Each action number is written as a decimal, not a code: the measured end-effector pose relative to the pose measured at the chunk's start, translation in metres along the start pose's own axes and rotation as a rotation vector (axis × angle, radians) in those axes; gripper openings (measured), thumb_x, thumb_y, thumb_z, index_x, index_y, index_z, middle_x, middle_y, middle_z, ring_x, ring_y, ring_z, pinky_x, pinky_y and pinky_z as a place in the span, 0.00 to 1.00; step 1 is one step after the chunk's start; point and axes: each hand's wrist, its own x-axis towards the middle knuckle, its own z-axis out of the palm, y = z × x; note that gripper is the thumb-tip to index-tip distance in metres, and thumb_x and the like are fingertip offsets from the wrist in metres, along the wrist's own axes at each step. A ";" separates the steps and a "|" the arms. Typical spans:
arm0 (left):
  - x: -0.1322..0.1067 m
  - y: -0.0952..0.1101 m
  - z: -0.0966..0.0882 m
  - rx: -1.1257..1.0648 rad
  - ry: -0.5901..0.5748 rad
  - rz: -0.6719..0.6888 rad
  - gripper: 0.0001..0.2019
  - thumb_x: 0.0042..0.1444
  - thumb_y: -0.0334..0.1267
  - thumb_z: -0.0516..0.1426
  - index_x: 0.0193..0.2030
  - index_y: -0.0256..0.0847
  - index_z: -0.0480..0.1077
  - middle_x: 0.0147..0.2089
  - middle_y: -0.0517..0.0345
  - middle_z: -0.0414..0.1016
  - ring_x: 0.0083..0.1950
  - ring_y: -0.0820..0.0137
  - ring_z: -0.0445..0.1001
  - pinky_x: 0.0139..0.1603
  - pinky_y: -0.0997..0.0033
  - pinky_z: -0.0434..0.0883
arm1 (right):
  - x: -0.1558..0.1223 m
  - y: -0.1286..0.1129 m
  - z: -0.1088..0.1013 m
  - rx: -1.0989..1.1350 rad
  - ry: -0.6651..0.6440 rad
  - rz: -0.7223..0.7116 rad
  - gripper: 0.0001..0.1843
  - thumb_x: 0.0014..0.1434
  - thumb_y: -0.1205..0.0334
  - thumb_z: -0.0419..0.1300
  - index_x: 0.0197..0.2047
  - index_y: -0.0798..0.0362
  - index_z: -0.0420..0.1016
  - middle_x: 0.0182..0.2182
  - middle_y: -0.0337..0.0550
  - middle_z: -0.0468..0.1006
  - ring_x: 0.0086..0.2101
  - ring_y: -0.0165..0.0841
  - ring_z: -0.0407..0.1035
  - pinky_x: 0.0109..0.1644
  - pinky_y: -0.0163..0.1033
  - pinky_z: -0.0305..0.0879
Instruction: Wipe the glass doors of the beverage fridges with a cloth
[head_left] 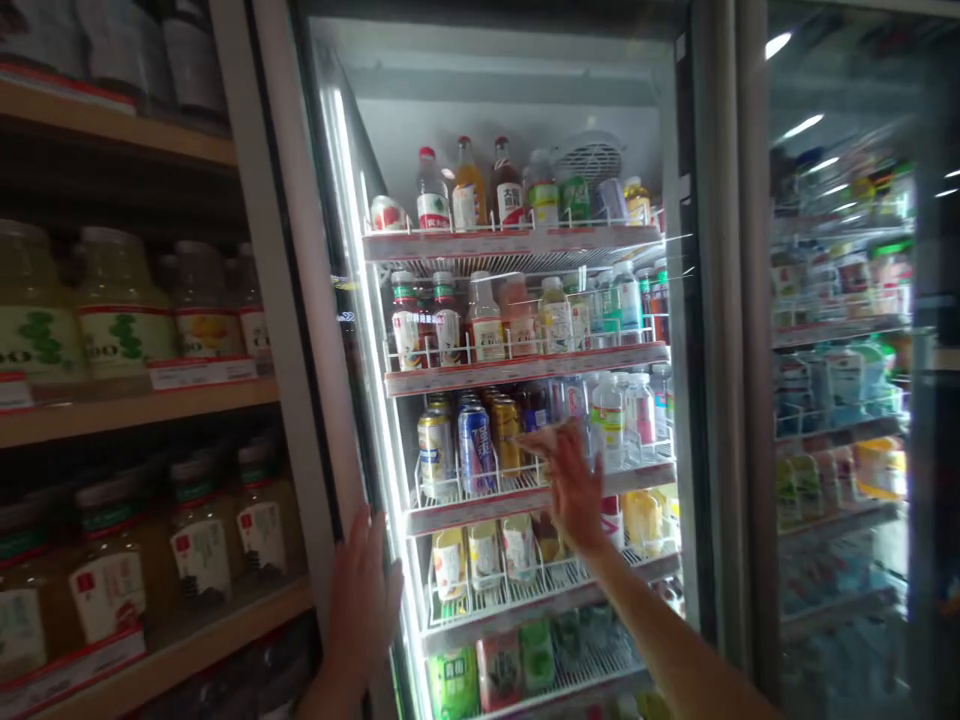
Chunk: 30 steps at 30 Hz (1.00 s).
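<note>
My left hand (360,600) is at the left edge of a lit drinks fridge, fingers stretched out beside the door frame (311,300). Whether it touches the frame, I cannot tell. My right hand (576,495) reaches into the fridge in front of the middle shelf (480,510), its blurred fingers apart and pointing up and left. No held thing can be made out in it. Just left of its fingers stand a gold can (507,435) and a blue can (476,448). Clear bottles (607,415) stand to its right, behind a white wire rail.
More fridge shelves hold bottles (486,325) and cans above, and cartons (454,680) below. To the left, wooden shelves (150,400) carry large juice bottles (120,300). Another glass-fronted fridge (840,380) with drinks stands on the right, past a metal post (739,350).
</note>
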 end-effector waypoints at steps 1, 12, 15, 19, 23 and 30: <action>-0.002 0.002 0.000 0.016 -0.003 0.010 0.34 0.59 0.33 0.47 0.69 0.46 0.35 0.69 0.40 0.47 0.66 0.52 0.54 0.59 0.42 0.60 | -0.001 0.027 -0.006 -0.056 0.055 0.141 0.27 0.62 0.67 0.45 0.64 0.48 0.52 0.63 0.51 0.57 0.63 0.41 0.49 0.62 0.61 0.45; 0.026 0.121 0.034 -0.041 0.039 0.209 0.33 0.58 0.31 0.48 0.68 0.41 0.39 0.69 0.45 0.49 0.70 0.59 0.44 0.66 0.49 0.50 | -0.027 0.025 -0.009 0.013 -0.065 -0.023 0.31 0.61 0.69 0.47 0.67 0.48 0.47 0.63 0.51 0.57 0.64 0.40 0.45 0.65 0.58 0.41; 0.039 0.161 0.033 -0.159 0.061 0.294 0.33 0.57 0.27 0.47 0.68 0.42 0.41 0.68 0.47 0.52 0.70 0.61 0.45 0.66 0.50 0.52 | -0.030 0.068 -0.020 -0.033 0.033 0.063 0.31 0.62 0.69 0.47 0.67 0.48 0.45 0.65 0.53 0.52 0.64 0.44 0.43 0.61 0.62 0.48; 0.065 0.221 0.035 -0.427 -0.117 0.392 0.28 0.56 0.26 0.45 0.65 0.41 0.51 0.67 0.49 0.54 0.69 0.64 0.48 0.65 0.53 0.56 | -0.028 0.086 -0.030 0.212 0.019 -0.063 0.34 0.61 0.69 0.50 0.67 0.46 0.44 0.63 0.49 0.56 0.63 0.42 0.49 0.58 0.55 0.61; 0.077 0.258 0.046 -0.828 -0.307 -0.136 0.23 0.59 0.37 0.45 0.61 0.35 0.59 0.64 0.43 0.59 0.65 0.61 0.58 0.63 0.53 0.60 | -0.021 0.072 -0.056 0.441 -0.027 0.024 0.32 0.60 0.69 0.50 0.66 0.42 0.50 0.60 0.45 0.62 0.57 0.36 0.61 0.55 0.44 0.67; 0.069 0.285 0.061 -1.340 -0.553 -0.588 0.15 0.53 0.39 0.49 0.36 0.36 0.75 0.37 0.52 0.78 0.42 0.66 0.74 0.50 0.63 0.69 | -0.019 0.056 -0.085 0.675 -0.196 0.229 0.26 0.55 0.70 0.48 0.56 0.50 0.68 0.57 0.46 0.67 0.56 0.36 0.63 0.54 0.42 0.66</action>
